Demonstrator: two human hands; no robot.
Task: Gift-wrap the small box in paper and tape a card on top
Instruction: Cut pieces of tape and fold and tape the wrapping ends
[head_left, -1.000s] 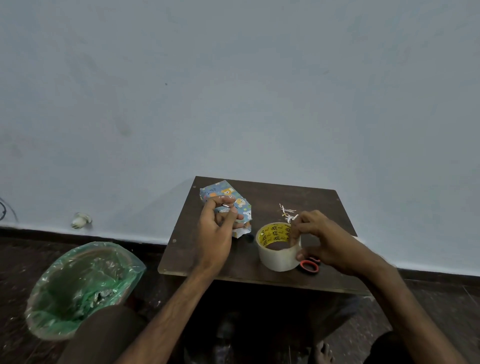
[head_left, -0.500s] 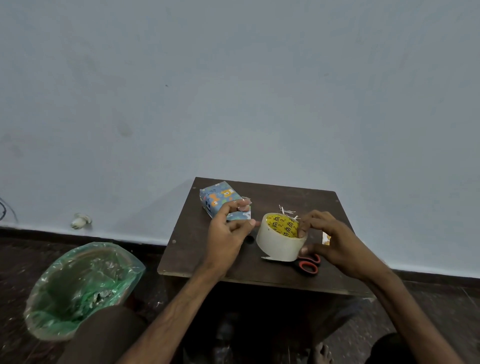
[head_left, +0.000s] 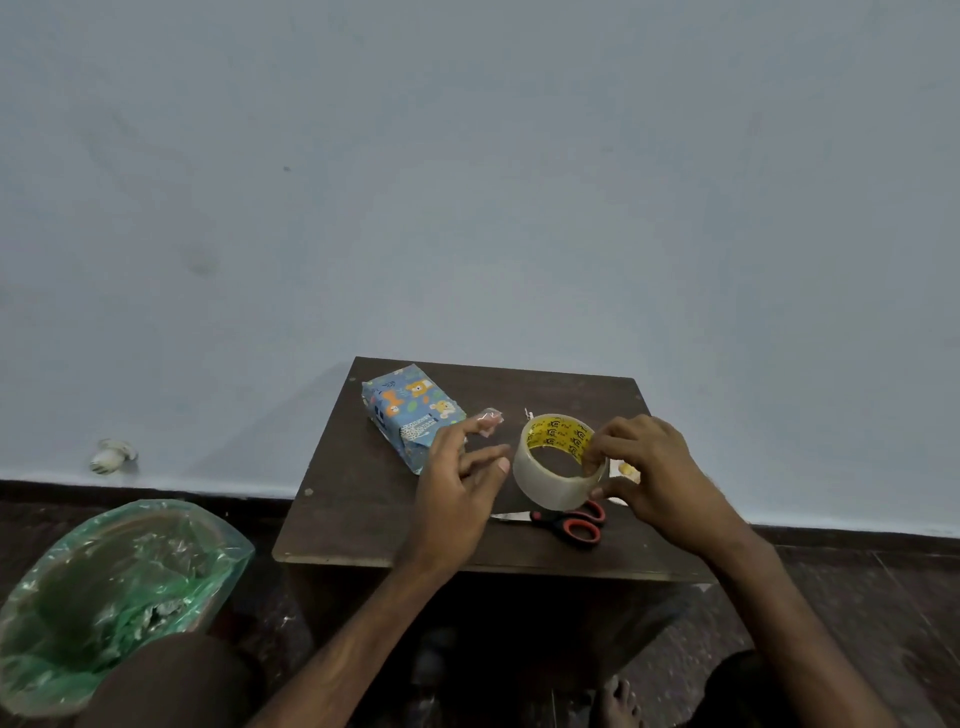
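The small box (head_left: 413, 413), wrapped in blue cartoon-print paper, lies on the dark wooden table (head_left: 353, 499) at its back left. My left hand (head_left: 457, 488) hovers just right of the box with fingers stretched out, and a small piece of clear tape (head_left: 491, 417) sticks to a fingertip. My right hand (head_left: 652, 473) grips the roll of clear tape (head_left: 558, 462) by its right rim and holds it tilted above the table. A small white card (head_left: 626, 470) peeks out behind my right hand, mostly hidden.
Red-handled scissors (head_left: 576, 522) lie under the tape roll near the table's front edge. A bin lined with a green bag (head_left: 114, 582) stands on the floor at the left. The grey wall rises right behind the table.
My left hand came off the wrapped box and drew back to the right with a tape piece on a finger. My right hand lifted and tilted the tape roll.
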